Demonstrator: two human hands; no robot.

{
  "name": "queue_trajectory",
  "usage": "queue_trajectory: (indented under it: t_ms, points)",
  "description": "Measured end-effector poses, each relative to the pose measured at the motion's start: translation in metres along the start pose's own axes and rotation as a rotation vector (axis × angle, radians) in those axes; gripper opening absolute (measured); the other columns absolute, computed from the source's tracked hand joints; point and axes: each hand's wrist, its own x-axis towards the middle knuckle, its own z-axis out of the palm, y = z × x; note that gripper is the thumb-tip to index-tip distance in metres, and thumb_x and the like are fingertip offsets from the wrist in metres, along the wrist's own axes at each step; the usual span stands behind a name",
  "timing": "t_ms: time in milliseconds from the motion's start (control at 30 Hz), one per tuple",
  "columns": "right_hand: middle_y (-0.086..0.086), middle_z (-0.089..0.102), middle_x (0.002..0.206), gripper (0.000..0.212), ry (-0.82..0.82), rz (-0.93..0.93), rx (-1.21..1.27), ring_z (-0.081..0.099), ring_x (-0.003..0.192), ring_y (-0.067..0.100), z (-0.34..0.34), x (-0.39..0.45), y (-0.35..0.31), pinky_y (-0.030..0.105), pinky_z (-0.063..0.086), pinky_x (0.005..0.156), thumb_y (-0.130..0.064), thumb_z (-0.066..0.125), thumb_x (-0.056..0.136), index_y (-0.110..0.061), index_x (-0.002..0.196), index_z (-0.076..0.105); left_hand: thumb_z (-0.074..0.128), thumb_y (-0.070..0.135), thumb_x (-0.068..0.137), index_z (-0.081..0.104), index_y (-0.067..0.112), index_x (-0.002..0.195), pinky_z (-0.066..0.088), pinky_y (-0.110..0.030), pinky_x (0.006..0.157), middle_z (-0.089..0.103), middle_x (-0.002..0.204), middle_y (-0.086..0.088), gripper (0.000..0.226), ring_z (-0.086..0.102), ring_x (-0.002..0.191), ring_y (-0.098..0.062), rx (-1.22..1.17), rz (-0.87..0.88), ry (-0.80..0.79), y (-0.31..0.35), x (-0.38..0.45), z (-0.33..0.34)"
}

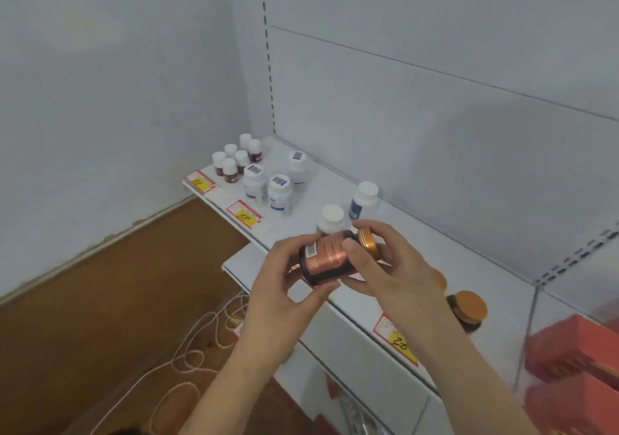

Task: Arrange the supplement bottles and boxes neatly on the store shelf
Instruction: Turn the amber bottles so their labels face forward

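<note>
Both hands hold a dark bottle [326, 256] with a copper label and an orange cap, tipped on its side above the front edge of the white shelf [445, 254]. My left hand [284, 280] grips its base end and my right hand [385, 264] grips it near the cap. Another orange-capped dark bottle [467, 309] stands on the shelf to the right. Two white-capped bottles [363, 200] stand just behind my hands. Further left stand three white bottles [279, 193] with blue labels and several small brown bottles [234, 161] with white caps.
Red boxes [576, 351] sit past a clear divider [529, 320] at the right. Price tags [244, 214] line the shelf's front edge. A lower shelf [351, 344] juts out below. A white cord [201, 344] lies coiled on the brown floor at the left.
</note>
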Motion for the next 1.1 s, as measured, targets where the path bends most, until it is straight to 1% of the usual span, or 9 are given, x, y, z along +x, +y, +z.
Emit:
queue_trajectory:
  t_ms: [133,233,333,500,633,700,800,933,1100]
  points:
    - [-0.005,0.067,0.107,0.025,-0.187,0.066,0.024,0.071,0.096,0.01,0.045,0.015,0.015,0.028,0.062,0.074,-0.037,0.07,0.087,-0.03,0.109,0.063,0.083,0.017,0.079,0.051,0.033,0.133,0.055,-0.039,0.098,0.058,0.13,0.011,0.065,0.059,0.122,-0.017,0.121,-0.119,0.148,-0.025,-0.028,-0.037]
    - [-0.013,0.067,0.106,0.04,-0.261,0.043,-0.104,0.068,0.101,0.012,0.079,0.018,0.034,0.039,0.059,0.087,-0.054,0.07,0.075,-0.036,0.109,0.06,0.083,0.03,0.079,0.041,0.038,0.143,0.049,-0.029,0.105,0.051,0.137,0.021,0.077,0.053,0.125,0.0,0.271,-0.282,0.241,-0.05,-0.059,-0.063]
    - [-0.018,0.063,0.1,0.034,-0.339,0.046,-0.192,0.065,0.099,0.009,0.108,0.017,0.054,0.025,0.054,0.086,-0.039,0.074,0.081,-0.03,0.11,0.059,0.077,0.043,0.083,0.036,0.039,0.147,0.043,-0.019,0.104,0.046,0.14,0.023,0.076,0.047,0.127,0.005,0.412,-0.469,0.327,-0.077,-0.096,-0.08]
    - [-0.013,0.059,0.098,0.032,-0.44,0.067,-0.319,0.056,0.084,0.0,0.156,0.016,0.107,0.005,0.039,0.071,-0.04,0.07,0.088,-0.031,0.114,0.055,0.065,0.054,0.088,0.038,0.035,0.147,0.042,-0.02,0.1,0.045,0.145,0.015,0.067,0.046,0.128,-0.002,0.538,-0.71,0.374,-0.129,-0.143,-0.084]
    - [-0.007,0.058,0.098,0.027,-0.427,0.15,-0.422,0.057,0.085,0.007,0.184,0.024,0.166,-0.003,0.034,0.058,-0.034,0.067,0.092,-0.023,0.112,0.053,0.063,0.051,0.091,0.041,0.037,0.143,0.045,-0.027,0.102,0.046,0.145,0.013,0.057,0.05,0.128,-0.009,0.536,-0.855,0.335,-0.171,-0.149,-0.088]
    - [-0.002,0.061,0.105,0.032,-0.416,0.232,-0.463,0.059,0.093,0.012,0.195,0.031,0.202,0.0,0.037,0.067,-0.032,0.066,0.093,-0.016,0.118,0.055,0.064,0.044,0.093,0.047,0.034,0.139,0.044,-0.025,0.099,0.053,0.139,0.014,0.05,0.053,0.124,-0.009,0.476,-0.894,0.308,-0.201,-0.144,-0.095]
    - [0.004,0.065,0.12,0.04,-0.383,0.406,-0.518,0.063,0.11,0.022,0.218,0.044,0.266,0.022,0.043,0.083,-0.033,0.066,0.093,-0.013,0.127,0.055,0.063,0.037,0.095,0.054,0.028,0.133,0.047,-0.029,0.1,0.061,0.132,0.012,0.04,0.059,0.116,-0.01,0.374,-0.982,0.248,-0.261,-0.13,-0.109]
    - [0.005,0.065,0.119,0.035,-0.368,0.544,-0.609,0.06,0.113,0.023,0.248,0.066,0.37,0.024,0.037,0.086,-0.032,0.062,0.096,-0.013,0.124,0.056,0.061,0.027,0.097,0.06,0.015,0.125,0.04,-0.023,0.088,0.066,0.122,-0.001,0.03,0.061,0.114,-0.021,0.33,-1.11,0.16,-0.367,-0.113,-0.117]
    - [0.014,0.063,0.123,0.031,-0.102,0.684,-0.614,0.058,0.114,0.03,0.278,0.105,0.519,0.027,0.04,0.087,-0.018,0.06,0.096,-0.005,0.123,0.052,0.062,0.032,0.096,0.067,0.004,0.113,0.044,-0.027,0.089,0.07,0.112,-0.014,0.033,0.065,0.107,-0.031,0.247,-1.229,0.192,-0.53,-0.098,-0.112]
